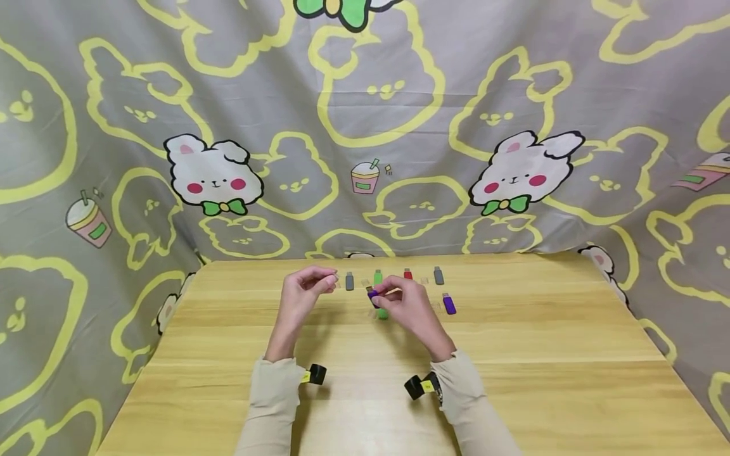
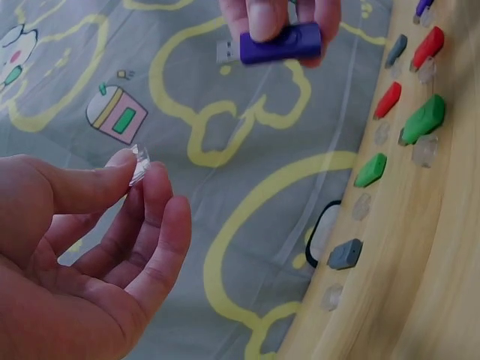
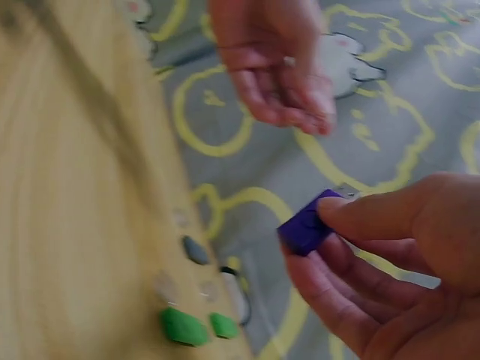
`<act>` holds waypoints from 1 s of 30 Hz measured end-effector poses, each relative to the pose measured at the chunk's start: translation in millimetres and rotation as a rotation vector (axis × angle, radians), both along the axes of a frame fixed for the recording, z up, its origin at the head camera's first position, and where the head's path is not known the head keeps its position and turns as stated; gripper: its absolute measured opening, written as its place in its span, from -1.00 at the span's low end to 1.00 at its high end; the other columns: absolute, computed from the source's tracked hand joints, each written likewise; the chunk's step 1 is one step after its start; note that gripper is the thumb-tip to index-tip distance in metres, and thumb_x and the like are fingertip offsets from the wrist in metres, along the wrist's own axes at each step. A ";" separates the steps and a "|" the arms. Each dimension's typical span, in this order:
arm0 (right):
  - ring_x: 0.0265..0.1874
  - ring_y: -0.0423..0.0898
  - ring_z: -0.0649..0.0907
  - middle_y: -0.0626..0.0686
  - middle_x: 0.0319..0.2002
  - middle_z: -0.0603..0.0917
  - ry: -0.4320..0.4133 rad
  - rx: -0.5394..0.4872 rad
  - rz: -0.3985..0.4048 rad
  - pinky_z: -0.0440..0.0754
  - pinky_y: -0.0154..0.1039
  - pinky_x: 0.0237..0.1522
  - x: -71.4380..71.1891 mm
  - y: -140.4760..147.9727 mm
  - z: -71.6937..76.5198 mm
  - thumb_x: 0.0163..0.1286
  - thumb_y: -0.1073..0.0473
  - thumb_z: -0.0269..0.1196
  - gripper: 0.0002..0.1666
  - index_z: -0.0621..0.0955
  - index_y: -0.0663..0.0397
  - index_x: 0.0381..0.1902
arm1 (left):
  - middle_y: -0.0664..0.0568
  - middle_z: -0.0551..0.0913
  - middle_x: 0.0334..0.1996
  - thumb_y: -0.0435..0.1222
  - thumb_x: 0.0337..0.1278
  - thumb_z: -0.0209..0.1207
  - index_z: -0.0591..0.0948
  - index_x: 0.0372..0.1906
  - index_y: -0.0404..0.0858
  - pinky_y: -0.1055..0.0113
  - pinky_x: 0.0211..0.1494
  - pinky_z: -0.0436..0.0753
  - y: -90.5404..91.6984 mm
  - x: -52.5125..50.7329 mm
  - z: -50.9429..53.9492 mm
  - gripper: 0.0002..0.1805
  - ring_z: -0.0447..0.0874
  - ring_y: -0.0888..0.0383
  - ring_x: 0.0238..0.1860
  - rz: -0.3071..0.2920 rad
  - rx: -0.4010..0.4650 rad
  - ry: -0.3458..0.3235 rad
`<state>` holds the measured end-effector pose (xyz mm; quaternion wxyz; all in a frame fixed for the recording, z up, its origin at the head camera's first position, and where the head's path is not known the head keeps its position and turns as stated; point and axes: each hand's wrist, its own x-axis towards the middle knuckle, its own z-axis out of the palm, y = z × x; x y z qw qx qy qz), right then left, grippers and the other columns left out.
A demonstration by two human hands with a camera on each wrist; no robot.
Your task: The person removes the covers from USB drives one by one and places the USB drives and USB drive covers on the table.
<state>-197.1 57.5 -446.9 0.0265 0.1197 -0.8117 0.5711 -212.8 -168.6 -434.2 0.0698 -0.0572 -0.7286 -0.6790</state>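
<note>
My right hand (image 1: 407, 307) pinches a purple USB stick (image 2: 281, 45) between thumb and fingers. Its metal plug is bare and points toward the left side in the left wrist view. My left hand (image 1: 302, 291) holds a small clear plastic cap (image 2: 139, 166) between thumb and fingertips, apart from the stick. Both hands are raised over the far part of the table. In the right wrist view the purple body (image 3: 306, 225) shows between my fingers, while the cap in the other hand cannot be made out.
More USB sticks lie on the wooden table (image 1: 542, 354): grey (image 1: 350, 281), green (image 1: 378, 277), red (image 1: 407, 273), another grey (image 1: 438, 275), and purple (image 1: 449, 304). Another green stick (image 1: 383, 314) is partly behind my right hand. Clear caps lie beside them. A patterned curtain (image 1: 285, 95) hangs behind.
</note>
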 end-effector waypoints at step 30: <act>-0.55 -0.18 0.66 -0.02 -0.51 0.74 0.029 0.396 -0.073 0.65 -0.25 -0.44 -31.2 -57.8 -33.7 0.13 0.28 0.56 -0.85 0.77 0.17 -0.53 | -0.24 0.75 -0.24 -0.49 0.25 0.34 0.71 -0.12 -0.54 0.37 -0.17 0.76 -6.9 -3.2 -5.0 -0.83 0.71 0.22 -0.38 0.008 -0.009 -0.054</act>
